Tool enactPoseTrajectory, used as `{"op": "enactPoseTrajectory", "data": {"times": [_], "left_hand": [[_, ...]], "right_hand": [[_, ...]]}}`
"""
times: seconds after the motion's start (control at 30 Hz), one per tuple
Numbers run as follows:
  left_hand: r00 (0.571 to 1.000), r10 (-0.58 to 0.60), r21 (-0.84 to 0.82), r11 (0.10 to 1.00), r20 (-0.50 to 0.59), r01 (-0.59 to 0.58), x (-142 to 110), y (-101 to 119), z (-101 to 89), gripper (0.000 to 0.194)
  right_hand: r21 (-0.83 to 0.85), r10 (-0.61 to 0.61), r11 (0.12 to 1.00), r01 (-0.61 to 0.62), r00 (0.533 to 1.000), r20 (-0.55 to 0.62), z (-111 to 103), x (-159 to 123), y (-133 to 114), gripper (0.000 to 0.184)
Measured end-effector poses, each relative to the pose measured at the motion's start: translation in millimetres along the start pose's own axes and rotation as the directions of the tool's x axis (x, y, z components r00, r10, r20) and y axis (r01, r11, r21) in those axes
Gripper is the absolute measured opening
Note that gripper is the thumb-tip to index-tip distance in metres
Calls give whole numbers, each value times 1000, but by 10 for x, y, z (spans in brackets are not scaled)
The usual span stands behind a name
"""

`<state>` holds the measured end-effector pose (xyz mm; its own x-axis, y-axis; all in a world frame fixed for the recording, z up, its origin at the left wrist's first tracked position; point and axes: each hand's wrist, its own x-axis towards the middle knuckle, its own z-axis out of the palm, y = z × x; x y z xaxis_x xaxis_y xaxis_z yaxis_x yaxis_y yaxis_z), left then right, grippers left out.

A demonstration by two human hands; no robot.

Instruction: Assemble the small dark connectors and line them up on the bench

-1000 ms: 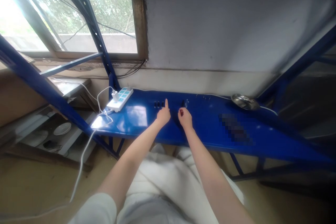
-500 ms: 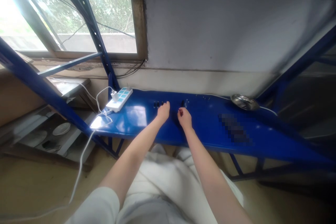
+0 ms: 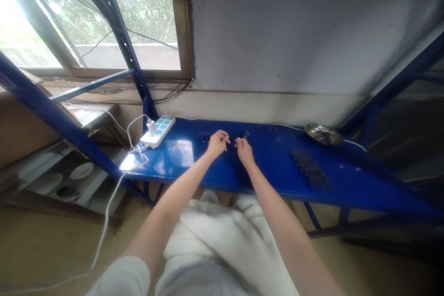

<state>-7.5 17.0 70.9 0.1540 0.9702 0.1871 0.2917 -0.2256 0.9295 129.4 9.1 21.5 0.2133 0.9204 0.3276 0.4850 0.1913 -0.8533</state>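
Note:
Both my hands are stretched out over the blue metal shelf (image 3: 270, 166), close together near its back edge. My left hand (image 3: 217, 142) is curled, its fingertips pinched toward the right hand. My right hand (image 3: 244, 149) is also pinched, with a small dark piece at its fingertips that is too small to name. The two pinches nearly touch. A few small dark parts (image 3: 206, 138) lie on the shelf just left of my left hand, and another small dark part (image 3: 246, 134) sits just behind my right hand.
A white power strip (image 3: 157, 131) with a plugged charger and white cable lies at the shelf's left end. A shallow metal dish (image 3: 323, 134) sits at the back right. Blue rack uprights (image 3: 118, 27) cross the window. Plates (image 3: 81, 170) lie on a low shelf at left.
My left hand went from pointing at the small dark parts to a pinch, and moved right. My right hand rose slightly, so both pinches now meet over the shelf.

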Motion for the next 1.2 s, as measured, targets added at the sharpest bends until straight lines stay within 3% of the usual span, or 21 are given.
{"op": "enactPoseTrajectory", "data": {"times": [0.1,0.3,0.5,0.67,0.83,1.03,1.2], "left_hand": [[1000,-1,-88,996,15,2,-22,17,-19,7],[998,50,-153,987,50,-42,-57,49,-74,13],[991,84,-108,992,104,-72,-82,226,-191,12],[988,115,-34,993,107,-112,-78,339,-256,17],[992,107,-64,993,65,-103,-65,340,-286,24],[996,75,-65,995,51,-71,-79,340,-292,24],[993,119,-62,991,3,-118,-97,373,-301,21]], "right_hand": [[145,88,984,-99,993,81,-30,36,-131,53],[349,124,920,-178,977,171,-102,52,-341,51],[457,64,877,-146,980,191,-237,42,-531,48],[368,-28,929,-47,980,195,-389,30,-692,43],[291,-154,953,84,962,226,-489,78,-683,36],[275,-167,957,95,953,252,-545,87,-672,32],[29,-177,984,176,933,314,-601,93,-693,20]]}}
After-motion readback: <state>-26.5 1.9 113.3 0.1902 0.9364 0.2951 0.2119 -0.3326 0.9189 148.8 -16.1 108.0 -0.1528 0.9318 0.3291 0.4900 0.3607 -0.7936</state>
